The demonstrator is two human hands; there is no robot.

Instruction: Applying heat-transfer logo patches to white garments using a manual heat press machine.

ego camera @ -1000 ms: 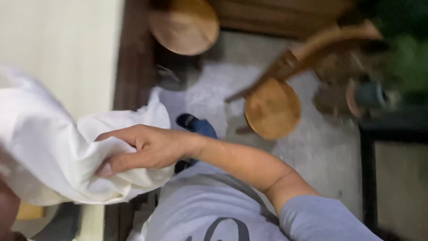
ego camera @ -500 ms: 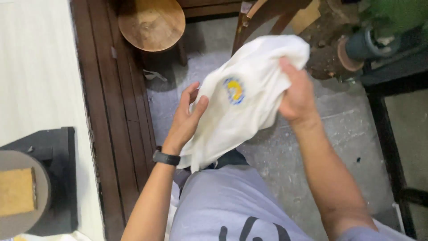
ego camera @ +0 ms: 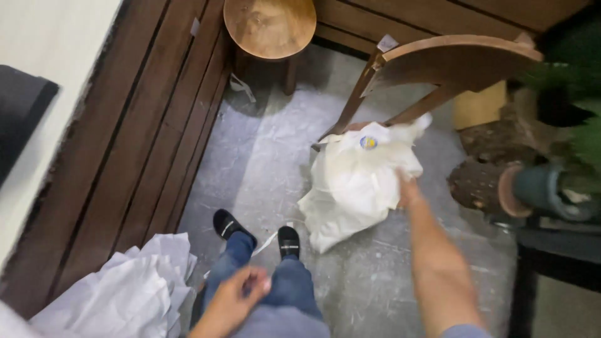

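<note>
A: Illumination. Is the head view bright or dim?

B: Moderately dim indoors. The brightest patch falls on the grey floor near centre, fading toward six o'clock.

A: Shadows?

B: Soft shadow lies beneath the round stool at twelve o'clock and under the wooden chair at one o'clock. The corner at three o'clock is dark.

A: Glare?

B: The white bag is nearly washed out, its folds faint.

A: Sharpness?

B: Motion blur softens the right hand, the left hand and the green plant at three o'clock. Straight planks bow slightly at nine o'clock.
</note>
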